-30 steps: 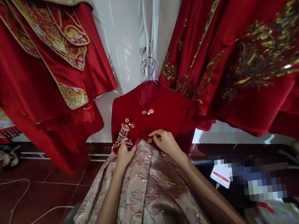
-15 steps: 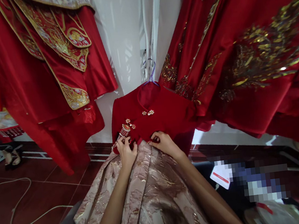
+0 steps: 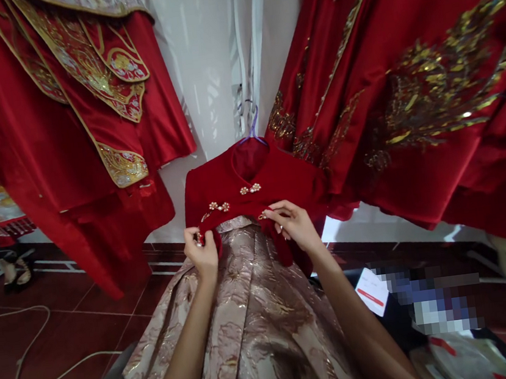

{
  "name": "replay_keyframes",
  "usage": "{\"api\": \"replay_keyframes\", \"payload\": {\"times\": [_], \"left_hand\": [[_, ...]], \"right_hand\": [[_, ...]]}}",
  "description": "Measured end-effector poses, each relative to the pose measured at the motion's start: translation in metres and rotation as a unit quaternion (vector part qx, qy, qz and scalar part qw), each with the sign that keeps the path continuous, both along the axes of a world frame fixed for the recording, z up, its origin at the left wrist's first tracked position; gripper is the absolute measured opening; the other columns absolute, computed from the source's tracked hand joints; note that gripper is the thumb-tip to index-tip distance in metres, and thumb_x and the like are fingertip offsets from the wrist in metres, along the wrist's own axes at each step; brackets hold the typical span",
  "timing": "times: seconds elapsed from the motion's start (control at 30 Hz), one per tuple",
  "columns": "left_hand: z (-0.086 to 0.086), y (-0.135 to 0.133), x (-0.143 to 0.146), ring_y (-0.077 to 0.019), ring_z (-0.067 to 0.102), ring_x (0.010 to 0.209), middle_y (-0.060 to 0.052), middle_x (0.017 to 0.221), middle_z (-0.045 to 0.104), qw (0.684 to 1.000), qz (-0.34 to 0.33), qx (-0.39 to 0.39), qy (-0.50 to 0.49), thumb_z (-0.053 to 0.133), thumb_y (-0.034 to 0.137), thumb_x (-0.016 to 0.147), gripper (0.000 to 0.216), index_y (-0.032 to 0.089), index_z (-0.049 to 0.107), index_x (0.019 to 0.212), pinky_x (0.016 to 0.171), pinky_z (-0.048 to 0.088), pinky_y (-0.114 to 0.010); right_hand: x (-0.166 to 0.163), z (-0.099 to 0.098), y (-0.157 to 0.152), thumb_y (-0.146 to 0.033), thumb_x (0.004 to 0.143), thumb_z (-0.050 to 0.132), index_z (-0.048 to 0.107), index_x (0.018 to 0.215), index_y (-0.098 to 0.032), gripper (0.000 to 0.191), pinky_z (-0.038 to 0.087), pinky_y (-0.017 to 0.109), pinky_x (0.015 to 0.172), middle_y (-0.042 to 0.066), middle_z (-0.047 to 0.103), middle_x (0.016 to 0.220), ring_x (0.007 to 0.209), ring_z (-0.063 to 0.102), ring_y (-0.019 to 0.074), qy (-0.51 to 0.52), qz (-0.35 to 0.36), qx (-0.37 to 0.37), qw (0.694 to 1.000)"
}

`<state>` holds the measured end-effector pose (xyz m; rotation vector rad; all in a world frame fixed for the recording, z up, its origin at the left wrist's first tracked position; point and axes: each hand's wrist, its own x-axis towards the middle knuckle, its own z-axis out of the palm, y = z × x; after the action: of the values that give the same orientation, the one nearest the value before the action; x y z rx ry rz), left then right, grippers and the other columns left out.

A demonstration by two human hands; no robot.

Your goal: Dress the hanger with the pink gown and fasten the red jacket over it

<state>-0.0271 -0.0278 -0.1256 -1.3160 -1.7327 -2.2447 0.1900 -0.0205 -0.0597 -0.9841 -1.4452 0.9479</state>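
A: Location of the jacket [image 3: 279, 180]?
B: Suspended from the hanger [image 3: 252, 130], before the white wall [image 3: 205, 97], over the top of the skirt [image 3: 252, 300]; presumably hung to spread the shoulders.
A: Condition of the left hand [image 3: 202, 258]?
B: Pinched onto one lower front edge.
A: And of the right hand [image 3: 296, 228]?
B: Likewise pinched, on the opposite edge, at a small gold fastener [image 3: 262, 216]. Held up and apart, apparently, to clear the skirt and keep both edges taut.

Left hand [image 3: 201, 251] and right hand [image 3: 290, 225] pinch the red jacket [image 3: 281, 170], patterned skirt [image 3: 248, 301] below both hands, purple hanger [image 3: 253, 130] above them
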Motion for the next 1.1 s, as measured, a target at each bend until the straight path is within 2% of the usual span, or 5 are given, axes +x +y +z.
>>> {"api": "replay_keyframes", "payload": {"times": [0.23,0.43,0.57,0.87,1.1], "left_hand": [[-0.043,0.008,0.027,-0.0171,0.051,0.072,-0.001,0.073,0.053,0.933,-0.181,-0.115,0.288,0.063,0.016,0.068,0.016,0.019,0.050,0.078,0.069,0.040,-0.029],[-0.036,-0.009,0.022,-0.0221,0.053,0.088,-0.006,0.087,0.057,0.968,-0.073,-0.071,0.229,0.064,0.033,0.076,0.018,0.021,0.064,0.089,0.085,0.040,-0.038],[-0.037,-0.014,0.023,-0.0191,0.055,0.076,-0.004,0.078,0.060,0.975,-0.132,-0.086,0.159,0.064,0.032,0.076,0.020,0.020,0.064,0.092,0.073,0.044,-0.033],[-0.041,-0.016,0.027,-0.0143,0.061,0.073,-0.004,0.083,0.065,0.967,-0.244,-0.072,-0.022,0.064,0.032,0.076,0.022,0.017,0.059,0.090,0.069,0.050,-0.027],[-0.037,-0.026,0.030,-0.0151,0.064,0.076,-0.006,0.088,0.068,0.946,-0.299,-0.102,-0.073,0.067,0.032,0.073,0.025,0.016,0.063,0.092,0.071,0.053,-0.028]], "right_hand": [[0.005,0.006,-0.007,-0.046,0.076,0.064,0.062,0.092,-0.016,0.035,0.025,0.016,0.029,-0.005,0.051,0.053,0.033,0.036,0.0023,-0.027,0.039,-0.036,0.998],[-0.011,0.006,-0.016,-0.041,0.075,0.066,0.059,0.096,-0.017,0.033,0.048,0.019,0.041,0.003,0.065,0.080,0.056,0.062,0.0108,-0.082,0.184,-0.029,0.979],[-0.025,-0.004,-0.016,-0.036,0.071,0.071,0.057,0.094,-0.018,0.032,0.055,0.023,0.051,0.002,0.065,0.083,0.073,0.068,0.0164,-0.058,0.228,-0.055,0.970],[-0.043,-0.042,0.000,-0.035,0.071,0.069,0.065,0.095,-0.017,0.030,0.058,0.026,0.055,0.005,0.069,0.088,0.074,0.067,0.0172,-0.080,0.109,-0.027,0.990],[-0.044,-0.041,-0.001,-0.037,0.075,0.067,0.069,0.098,-0.019,0.030,0.052,0.023,0.054,0.005,0.072,0.080,0.066,0.068,0.0162,-0.171,0.069,0.021,0.983]]}}
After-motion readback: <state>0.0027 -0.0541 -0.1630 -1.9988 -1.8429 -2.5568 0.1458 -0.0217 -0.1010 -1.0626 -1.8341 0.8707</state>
